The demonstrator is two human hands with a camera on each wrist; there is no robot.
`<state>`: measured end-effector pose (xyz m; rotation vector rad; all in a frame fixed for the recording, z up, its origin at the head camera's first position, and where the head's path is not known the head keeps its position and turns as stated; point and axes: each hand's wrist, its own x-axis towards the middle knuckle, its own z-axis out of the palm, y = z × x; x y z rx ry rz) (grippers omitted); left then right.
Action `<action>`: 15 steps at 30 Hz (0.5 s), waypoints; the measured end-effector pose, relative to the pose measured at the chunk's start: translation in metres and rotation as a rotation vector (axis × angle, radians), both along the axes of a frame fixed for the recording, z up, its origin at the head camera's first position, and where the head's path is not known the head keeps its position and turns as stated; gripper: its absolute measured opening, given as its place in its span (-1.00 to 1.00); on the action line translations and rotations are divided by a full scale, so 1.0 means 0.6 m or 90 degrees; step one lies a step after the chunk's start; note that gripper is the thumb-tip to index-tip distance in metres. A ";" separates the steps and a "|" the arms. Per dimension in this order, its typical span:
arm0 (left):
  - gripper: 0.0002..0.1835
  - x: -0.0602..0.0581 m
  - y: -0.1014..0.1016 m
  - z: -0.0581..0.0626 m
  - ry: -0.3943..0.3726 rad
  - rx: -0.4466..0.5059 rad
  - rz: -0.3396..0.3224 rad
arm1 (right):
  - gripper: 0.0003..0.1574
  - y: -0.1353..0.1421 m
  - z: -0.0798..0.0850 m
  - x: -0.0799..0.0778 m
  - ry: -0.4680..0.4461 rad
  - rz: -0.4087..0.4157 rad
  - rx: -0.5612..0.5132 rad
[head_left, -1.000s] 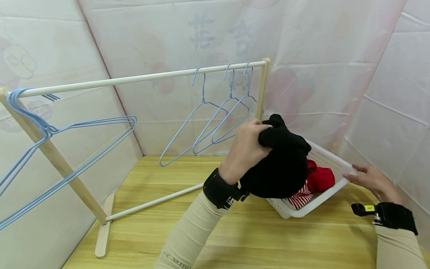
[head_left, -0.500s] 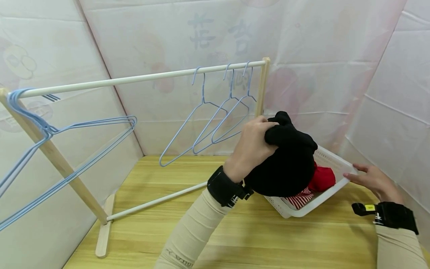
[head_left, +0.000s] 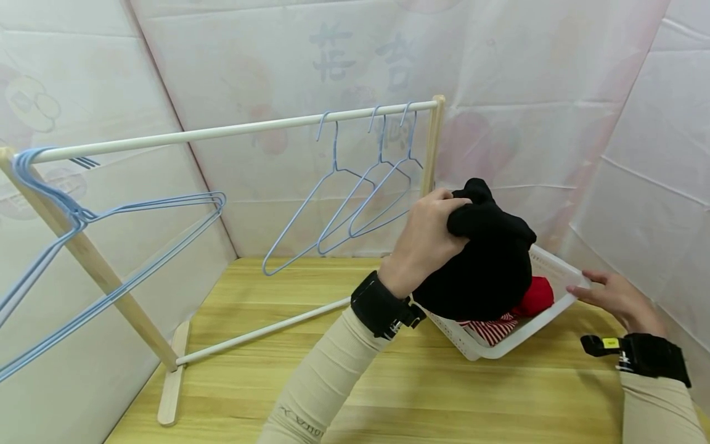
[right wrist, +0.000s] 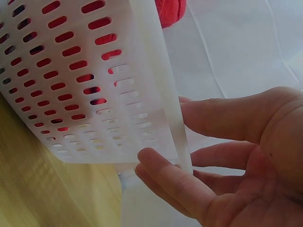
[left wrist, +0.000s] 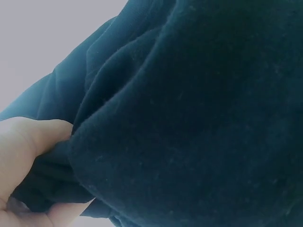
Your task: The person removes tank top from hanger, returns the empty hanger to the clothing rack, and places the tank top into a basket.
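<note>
My left hand (head_left: 429,237) grips a bunched black garment (head_left: 479,265), holding it over the basket's left part. Close up in the left wrist view, the soft dark fabric (left wrist: 189,118) fills most of the frame, with thumb and fingers pinching a fold at its edge. The white plastic basket (head_left: 527,339) stands on the table with its right corner in my right hand (head_left: 621,299). In the right wrist view the thumb lies at the rim (right wrist: 170,109) and fingers reach round the slotted outer wall. A red garment (head_left: 535,297) and a red-and-white striped one (head_left: 490,330) lie inside, partly hidden by the black garment.
A rack with a white rail (head_left: 238,128) and wooden posts stands at the left and back. Three blue hangers (head_left: 327,179) hang near its right end. Several more blue hangers (head_left: 83,213) bunch at the left post. Pale cloth walls (head_left: 554,123) enclose the wooden table (head_left: 444,394).
My left hand and the black garment have moved right and slightly up, covering more of the red garment. The right hand and the basket have stayed in place.
</note>
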<state>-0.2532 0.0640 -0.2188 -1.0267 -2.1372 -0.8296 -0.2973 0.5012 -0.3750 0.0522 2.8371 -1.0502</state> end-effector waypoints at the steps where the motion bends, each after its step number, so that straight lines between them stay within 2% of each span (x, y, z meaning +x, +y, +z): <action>1: -0.67 0.000 0.001 0.000 0.000 -0.004 0.003 | 0.22 0.000 0.000 0.000 -0.003 -0.001 -0.001; 15: -0.68 -0.008 0.025 0.001 0.022 -0.027 0.016 | 0.23 0.000 0.002 0.004 -0.004 -0.002 0.010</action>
